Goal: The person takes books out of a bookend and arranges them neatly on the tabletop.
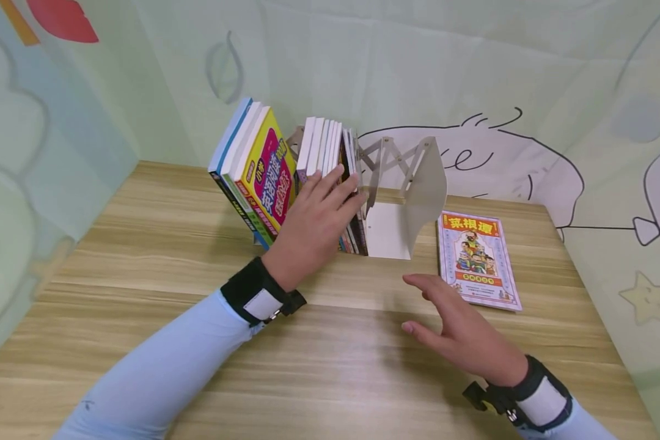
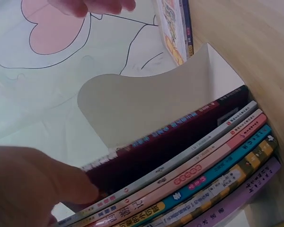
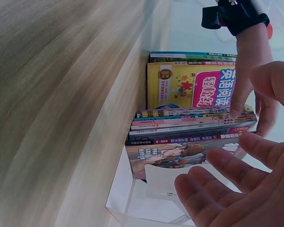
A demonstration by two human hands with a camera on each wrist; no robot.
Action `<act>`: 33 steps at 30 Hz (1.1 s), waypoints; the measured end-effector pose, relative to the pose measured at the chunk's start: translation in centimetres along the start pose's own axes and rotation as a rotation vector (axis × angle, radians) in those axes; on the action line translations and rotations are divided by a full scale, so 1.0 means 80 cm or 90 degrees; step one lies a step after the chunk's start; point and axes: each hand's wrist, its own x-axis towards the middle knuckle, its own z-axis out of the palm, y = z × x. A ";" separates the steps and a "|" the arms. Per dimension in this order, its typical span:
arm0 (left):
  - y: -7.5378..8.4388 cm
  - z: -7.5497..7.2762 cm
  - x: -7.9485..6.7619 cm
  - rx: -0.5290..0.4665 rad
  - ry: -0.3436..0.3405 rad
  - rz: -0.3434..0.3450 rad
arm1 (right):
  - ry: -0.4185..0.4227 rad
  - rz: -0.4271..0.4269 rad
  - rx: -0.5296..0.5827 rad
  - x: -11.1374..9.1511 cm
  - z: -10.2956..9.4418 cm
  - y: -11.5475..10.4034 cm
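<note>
In the head view my left hand [image 1: 315, 223] lies across the upper edges of a row of thin books [image 1: 321, 143] standing in a metal bookend rack [image 1: 426, 189]. Its fingers stretch over their tops toward the right; in the left wrist view a digit [image 2: 52, 182] touches the front edges near a dark book [image 2: 175, 135]. Apart from everything, my right hand [image 1: 467, 330] hovers over the table with fingers spread and thumb out. Closest to it, a lilac-bordered comic-style book [image 1: 475, 260] lies flat, right of the rack.
Larger books with a yellow cover [image 1: 269, 168] lean left in the rack's left section. On the rack's right, a section shows its bare base [image 1: 387, 229] and folding struts. The wooden table [image 1: 319, 360] meets a printed cloth backdrop [image 1: 330, 61] behind.
</note>
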 end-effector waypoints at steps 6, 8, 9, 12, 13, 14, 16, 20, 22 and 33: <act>0.007 0.004 0.002 0.001 0.018 0.027 | -0.006 0.001 0.007 -0.001 0.002 0.002; 0.007 0.005 0.002 -0.004 0.024 0.029 | -0.003 -0.003 0.004 -0.001 0.003 0.003; 0.008 0.005 0.002 -0.008 0.028 0.028 | -0.001 -0.001 0.004 -0.001 0.003 0.003; 0.007 0.005 0.003 -0.032 0.042 0.031 | 0.002 0.003 0.004 -0.001 0.004 0.004; 0.008 0.004 0.003 -0.045 0.048 0.032 | 0.002 0.006 0.004 -0.001 0.004 0.004; 0.008 0.004 0.003 -0.057 0.052 0.035 | 0.001 0.008 0.004 -0.001 0.004 0.004; 0.009 0.003 0.004 -0.077 0.060 0.042 | 0.000 0.007 0.006 -0.001 0.005 0.005; 0.011 0.002 0.005 -0.110 0.075 0.042 | 0.002 0.006 0.004 -0.001 0.005 0.006; 0.013 0.001 0.004 -0.129 0.092 0.031 | 0.006 0.005 0.003 -0.001 0.005 0.006; 0.018 0.007 0.002 -0.287 0.142 -0.068 | 0.015 -0.012 0.018 -0.003 0.010 0.009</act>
